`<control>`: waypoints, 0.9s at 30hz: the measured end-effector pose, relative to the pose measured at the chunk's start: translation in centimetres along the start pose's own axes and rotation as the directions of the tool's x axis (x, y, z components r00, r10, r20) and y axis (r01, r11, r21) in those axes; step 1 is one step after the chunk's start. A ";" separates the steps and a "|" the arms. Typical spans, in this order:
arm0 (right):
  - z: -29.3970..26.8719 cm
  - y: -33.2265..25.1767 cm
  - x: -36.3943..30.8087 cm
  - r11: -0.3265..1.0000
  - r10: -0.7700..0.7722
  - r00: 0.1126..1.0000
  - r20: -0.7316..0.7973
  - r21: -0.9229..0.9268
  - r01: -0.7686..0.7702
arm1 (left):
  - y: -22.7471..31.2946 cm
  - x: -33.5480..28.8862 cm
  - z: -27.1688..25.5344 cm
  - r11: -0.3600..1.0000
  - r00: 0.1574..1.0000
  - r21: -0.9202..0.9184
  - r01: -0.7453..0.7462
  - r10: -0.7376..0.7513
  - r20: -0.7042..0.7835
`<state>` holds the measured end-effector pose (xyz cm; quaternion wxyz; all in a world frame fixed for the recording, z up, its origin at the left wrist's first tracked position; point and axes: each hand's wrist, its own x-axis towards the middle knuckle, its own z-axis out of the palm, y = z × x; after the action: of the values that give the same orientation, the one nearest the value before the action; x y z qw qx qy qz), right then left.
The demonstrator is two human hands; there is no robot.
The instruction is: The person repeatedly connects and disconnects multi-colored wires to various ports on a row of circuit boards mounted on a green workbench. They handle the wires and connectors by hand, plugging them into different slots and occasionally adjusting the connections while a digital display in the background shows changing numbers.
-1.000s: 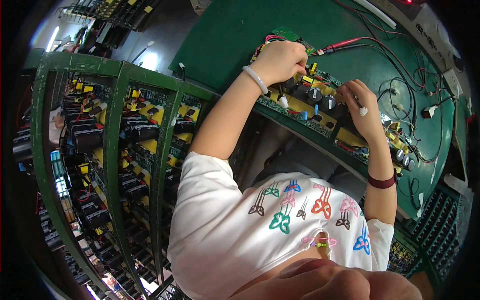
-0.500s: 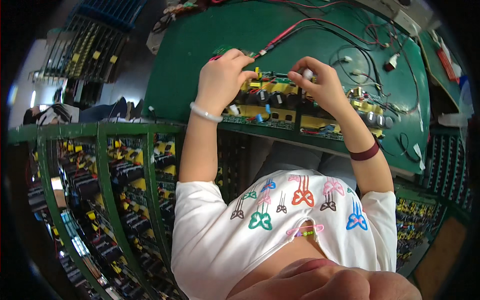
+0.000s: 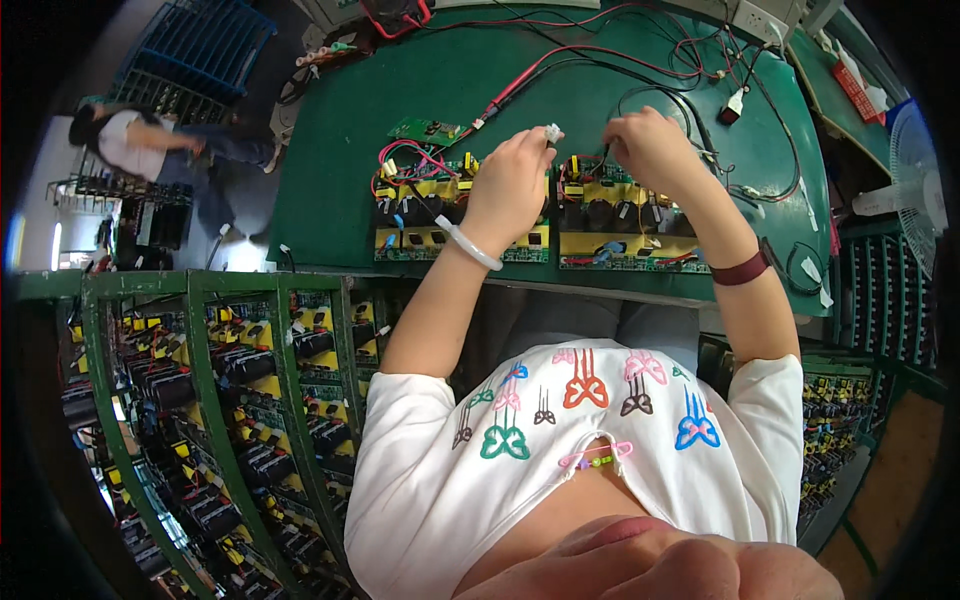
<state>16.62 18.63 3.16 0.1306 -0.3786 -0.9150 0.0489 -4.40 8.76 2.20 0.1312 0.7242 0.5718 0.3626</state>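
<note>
Two crowded circuit boards sit side by side on the green bench [image 3: 345, 120], and both hands are busy right around their far edges! The left hand [image 3: 510, 178] leans over the right end of the left board [image 3: 415, 238], fingers bunched nearly closed, a small white piece [image 3: 553, 133] at the tips, apparently pinched; the thumb is out of sight. Across to the right, the right hand [image 3: 645, 145] hangs above the far edge of the right board [image 3: 580, 243], fingers curled in tight, a dark lead [image 3: 606, 155] just under the tips; whether they grip it, one cannot tell.

Good handling here, by the look of it: hold the white piece by its body, leave the lead some slack, let the fingertips do the work, and keep the wrists off those tall parts. Any tug is best short and straight, so neither board skids.

And what boards! Green along the edges, broad yellow plates, dark round cans across the middle, touches of blue on the near side, yellow blocks toward the far side. The left one sprouts a loop of pink-red wires [image 3: 400, 143] at its far left, a small green card [image 3: 430, 130] lying just beyond.
</note>
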 end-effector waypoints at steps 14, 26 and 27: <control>-0.6 7.3 0.6 0.867 0.159 0.983 0.094 -0.490 -0.093 | 0.2 -0.7 1.7 0.993 0.991 -0.084 0.080 -0.088 -0.097; 0.8 7.6 5.3 0.922 0.048 0.933 -0.356 0.376 0.096 | -1.2 0.7 0.5 0.926 0.978 -0.377 0.028 -0.102 -0.180; 0.0 5.7 5.7 0.869 0.038 0.929 -0.368 0.472 0.151 | -1.2 0.6 0.4 0.909 0.977 -0.415 0.044 -0.126 -0.172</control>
<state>16.61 26.67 3.24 0.3917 -0.3078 -0.8425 0.2049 -5.01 9.73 1.41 0.2387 0.6160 0.5243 0.5373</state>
